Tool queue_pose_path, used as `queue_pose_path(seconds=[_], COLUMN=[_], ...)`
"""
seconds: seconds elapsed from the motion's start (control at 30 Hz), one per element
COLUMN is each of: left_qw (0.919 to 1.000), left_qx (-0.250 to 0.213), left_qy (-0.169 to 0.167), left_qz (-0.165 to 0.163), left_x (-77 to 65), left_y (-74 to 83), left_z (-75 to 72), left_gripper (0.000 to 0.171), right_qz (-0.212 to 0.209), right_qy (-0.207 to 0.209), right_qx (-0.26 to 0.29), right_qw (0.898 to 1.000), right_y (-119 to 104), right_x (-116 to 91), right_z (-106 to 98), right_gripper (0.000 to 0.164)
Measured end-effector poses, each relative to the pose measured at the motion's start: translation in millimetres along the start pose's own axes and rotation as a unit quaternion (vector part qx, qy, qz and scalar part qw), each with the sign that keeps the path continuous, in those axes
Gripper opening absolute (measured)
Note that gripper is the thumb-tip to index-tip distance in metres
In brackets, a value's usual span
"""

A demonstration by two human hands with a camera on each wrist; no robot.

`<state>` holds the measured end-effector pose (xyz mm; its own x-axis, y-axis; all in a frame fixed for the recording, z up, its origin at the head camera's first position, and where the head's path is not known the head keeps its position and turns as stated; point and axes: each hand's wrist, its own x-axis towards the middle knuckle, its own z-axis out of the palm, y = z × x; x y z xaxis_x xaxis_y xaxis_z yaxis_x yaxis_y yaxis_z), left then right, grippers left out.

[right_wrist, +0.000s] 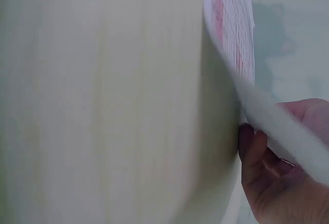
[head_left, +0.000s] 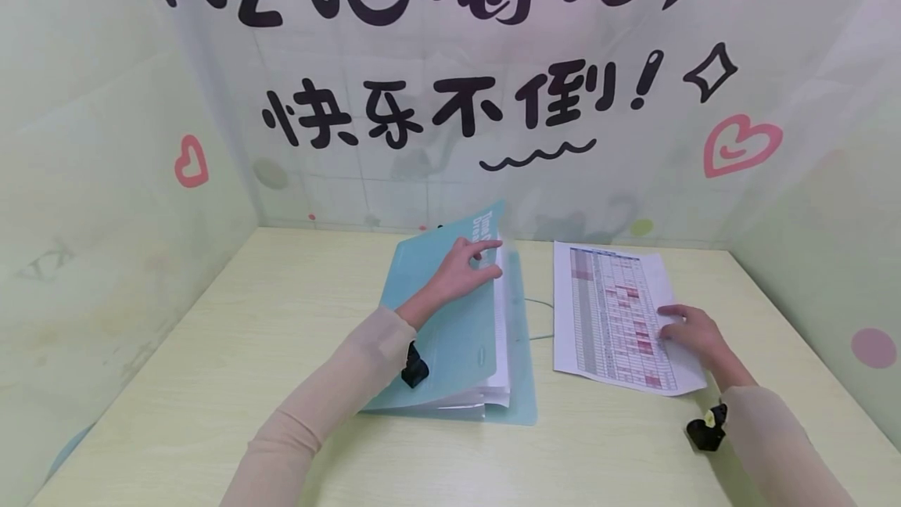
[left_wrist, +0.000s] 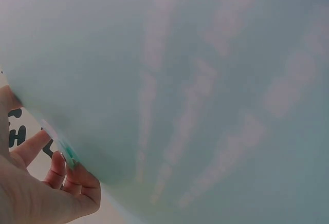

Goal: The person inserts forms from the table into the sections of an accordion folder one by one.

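A light blue folder (head_left: 443, 311) lies on the table with its cover partly lifted and white sheets showing inside along its right side. My left hand (head_left: 464, 264) grips the cover's right edge; in the left wrist view the fingers (left_wrist: 85, 183) curl at that edge beside the broad blue cover (left_wrist: 205, 80). To the right lies a sheet of paper (head_left: 612, 319) printed with a table with red and pink cells. My right hand (head_left: 693, 335) pinches its right edge. Close up in the right wrist view, the paper's edge (right_wrist: 277, 121) is raised between thumb and fingers.
The pale wooden table (head_left: 225, 335) is bordered by a back wall (head_left: 422, 194) with black lettering and by side walls. A thin elastic cord (head_left: 542, 302) loops from the folder towards the paper. Black wrist devices (head_left: 706, 429) sit at both sleeves.
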<state>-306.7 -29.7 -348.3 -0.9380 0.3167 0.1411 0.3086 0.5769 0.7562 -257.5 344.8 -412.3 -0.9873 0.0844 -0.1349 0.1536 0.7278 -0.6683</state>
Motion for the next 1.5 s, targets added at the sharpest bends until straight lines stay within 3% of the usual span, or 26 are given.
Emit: queue_pose_path(seconds=[0.23,0.5,0.73,0.9,1.07,1.17,1.33,1.5], left_qw=[1.0,1.0,1.0,1.0,0.9999,1.0,1.0,0.9999], left_qx=[0.0,-0.003,-0.001,0.0,-0.003,-0.003,-0.004,-0.004], left_qy=[0.003,0.001,0.002,0.001,0.002,0.002,0.007,0.011], left_qz=[0.0,-0.003,-0.003,-0.008,-0.011,-0.008,0.0,-0.005], left_x=[0.6,1.6,3.2,1.5,0.6,0.7,2.1,3.3], left_y=[0.0,-0.2,-1.2,1.8,2.8,2.1,-0.5,-1.7], left_z=[-0.2,-0.7,-1.4,-3.3,-4.5,-4.6,-4.0,-3.1], left_gripper=[0.045,0.044,0.043,0.044,0.045,0.044,0.044,0.043], right_qz=[-0.003,-0.02,0.011,0.041,0.065,0.066,0.077,0.088], right_qy=[0.02,0.122,0.177,0.195,0.186,0.183,0.194,0.202], right_qx=[-0.01,0.036,0.101,0.203,0.349,0.397,0.414,0.41], right_qw=[1.0,0.992,0.979,0.959,0.916,0.897,0.886,0.885], right_y=[-0.1,-1.2,-1.1,-1.8,-11.2,-18.9,-29.1,-35.7], right_x=[-5.7,-9.8,-12.6,-13.2,-16.7,-19.5,-21.9,-23.0], right_z=[-3.8,-9.0,-18.2,-20.3,-17.2,-11.3,1.3,10.8], right_gripper=[0.044,0.041,0.042,0.036,0.034,0.033,0.033,0.033])
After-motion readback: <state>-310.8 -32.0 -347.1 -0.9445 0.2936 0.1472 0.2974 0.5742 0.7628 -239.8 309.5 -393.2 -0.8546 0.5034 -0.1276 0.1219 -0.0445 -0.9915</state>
